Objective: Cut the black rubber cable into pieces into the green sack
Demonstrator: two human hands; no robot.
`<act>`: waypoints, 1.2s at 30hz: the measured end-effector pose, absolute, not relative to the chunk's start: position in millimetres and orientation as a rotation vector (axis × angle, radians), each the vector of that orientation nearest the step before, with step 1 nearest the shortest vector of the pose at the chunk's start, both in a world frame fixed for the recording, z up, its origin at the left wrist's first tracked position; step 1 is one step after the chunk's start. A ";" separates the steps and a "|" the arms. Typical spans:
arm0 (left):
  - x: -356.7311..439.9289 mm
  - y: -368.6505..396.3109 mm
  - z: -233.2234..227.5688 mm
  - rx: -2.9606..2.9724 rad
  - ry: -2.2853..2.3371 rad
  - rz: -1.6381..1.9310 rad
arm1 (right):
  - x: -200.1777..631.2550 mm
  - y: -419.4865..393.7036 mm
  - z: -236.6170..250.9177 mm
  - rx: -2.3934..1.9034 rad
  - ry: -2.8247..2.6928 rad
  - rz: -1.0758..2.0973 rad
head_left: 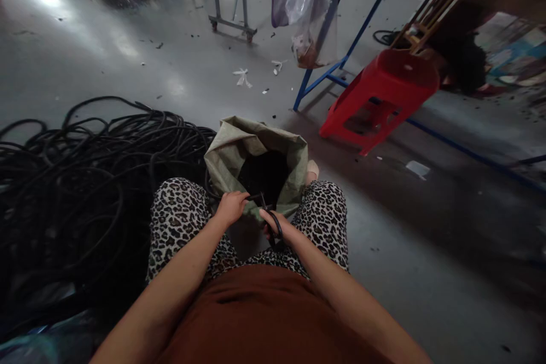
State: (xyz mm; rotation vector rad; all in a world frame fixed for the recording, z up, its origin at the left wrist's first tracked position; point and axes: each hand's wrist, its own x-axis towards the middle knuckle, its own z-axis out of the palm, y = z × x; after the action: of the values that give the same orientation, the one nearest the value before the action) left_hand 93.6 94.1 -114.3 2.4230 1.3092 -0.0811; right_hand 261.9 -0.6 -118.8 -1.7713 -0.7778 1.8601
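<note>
At the lower centre of the frame, my left hand (pixel 231 207) has its fingers curled around a thin black rubber cord (pixel 255 197), and my right hand (pixel 277 226), just beside it, grips the black handles of a pair of scissors (pixel 269 217) whose blades meet that cord. Right above them, between my knees, stands an open olive-green woven sack (pixel 239 145) with dark pieces inside. Further out, a big tangle of black hose (pixel 85 182) fills the left, and a tipped red plastic stool (pixel 384 94) lies at the upper right.

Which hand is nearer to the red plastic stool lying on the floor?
The right hand. It holds scissors at the sack's near rim, on the side toward the red plastic stool. The left hand grips black tubing farther from the stool.
</note>
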 end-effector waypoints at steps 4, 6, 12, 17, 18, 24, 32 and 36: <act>93.7 92.2 -115.3 2.429 1.275 -0.061 | 261.9 0.3 -120.0 -1.776 -0.803 1.858; 94.1 91.9 -116.7 2.430 1.265 -0.059 | 262.2 0.3 -119.4 -1.777 -0.805 1.862; 95.5 91.3 -118.0 2.440 1.236 -0.071 | 261.9 1.1 -115.5 -1.804 -0.781 1.866; 94.8 90.6 -115.5 2.432 1.182 -0.059 | 261.1 2.2 -111.8 -1.817 -0.789 1.870; 94.7 90.6 -115.0 2.429 1.167 -0.059 | 261.0 1.9 -111.4 -1.818 -0.782 1.872; 95.7 91.5 -113.3 2.419 1.177 -0.053 | 260.9 0.2 -114.9 -1.798 -0.792 1.801; 93.0 92.8 -119.0 2.395 1.232 -0.013 | 261.9 6.2 -108.8 -1.917 -0.780 1.668; 92.1 93.5 -121.4 2.416 1.244 -0.065 | 261.3 5.1 -111.6 -1.936 -0.831 1.644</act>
State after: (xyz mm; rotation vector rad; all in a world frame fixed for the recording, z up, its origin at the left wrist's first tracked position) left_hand 92.1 93.5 -121.4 2.4156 1.2438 -0.0650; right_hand 261.3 5.1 -111.6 -1.9365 -0.8309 1.6440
